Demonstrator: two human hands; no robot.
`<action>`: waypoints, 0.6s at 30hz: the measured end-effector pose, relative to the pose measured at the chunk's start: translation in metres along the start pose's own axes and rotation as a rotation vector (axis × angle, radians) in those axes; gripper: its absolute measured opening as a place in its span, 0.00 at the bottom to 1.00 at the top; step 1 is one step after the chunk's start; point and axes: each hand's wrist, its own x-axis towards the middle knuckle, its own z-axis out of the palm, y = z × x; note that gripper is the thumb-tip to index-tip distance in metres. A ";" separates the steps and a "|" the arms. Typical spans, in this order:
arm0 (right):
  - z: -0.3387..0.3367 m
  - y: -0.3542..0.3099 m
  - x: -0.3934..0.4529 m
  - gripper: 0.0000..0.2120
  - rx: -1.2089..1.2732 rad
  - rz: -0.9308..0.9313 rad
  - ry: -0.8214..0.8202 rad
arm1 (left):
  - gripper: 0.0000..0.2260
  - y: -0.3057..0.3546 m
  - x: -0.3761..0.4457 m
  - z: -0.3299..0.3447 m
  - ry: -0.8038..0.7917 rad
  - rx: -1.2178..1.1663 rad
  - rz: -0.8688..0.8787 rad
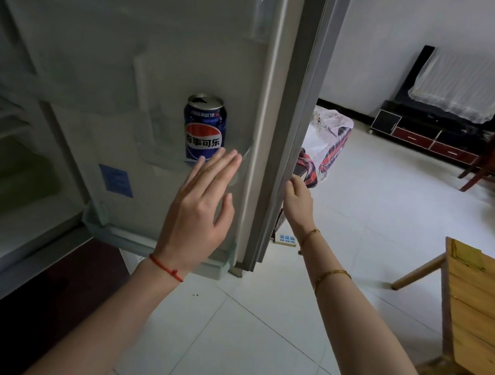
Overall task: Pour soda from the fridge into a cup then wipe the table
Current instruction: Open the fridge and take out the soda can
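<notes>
At door shelf: soda can [204, 128] upright | left grip [199, 209] flat, empty | right grip [297, 202] holds door edge [290, 124]

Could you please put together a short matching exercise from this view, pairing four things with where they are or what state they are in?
Things:
1. soda can
2. left hand
3. right hand
4. wooden table

Places or states:
A. holds the outer edge of the open fridge door
B. stands upright on a door shelf, top already open
C. stands on the tiled floor at the right of the view
D. open, fingers straight, reaching toward the door shelf just below the can

Pairs: 1-B, 2-D, 3-A, 4-C
</notes>
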 end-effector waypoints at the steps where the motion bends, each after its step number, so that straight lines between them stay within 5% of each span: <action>1: 0.000 -0.001 0.007 0.13 0.016 0.012 -0.001 | 0.24 0.000 0.005 0.003 0.005 0.003 -0.017; 9: -0.006 0.011 0.059 0.09 0.033 -0.019 -0.114 | 0.23 0.003 0.039 0.037 0.089 0.067 -0.199; 18: -0.018 0.020 0.114 0.15 0.068 -0.099 -0.364 | 0.22 0.019 0.077 0.062 0.362 0.102 -0.440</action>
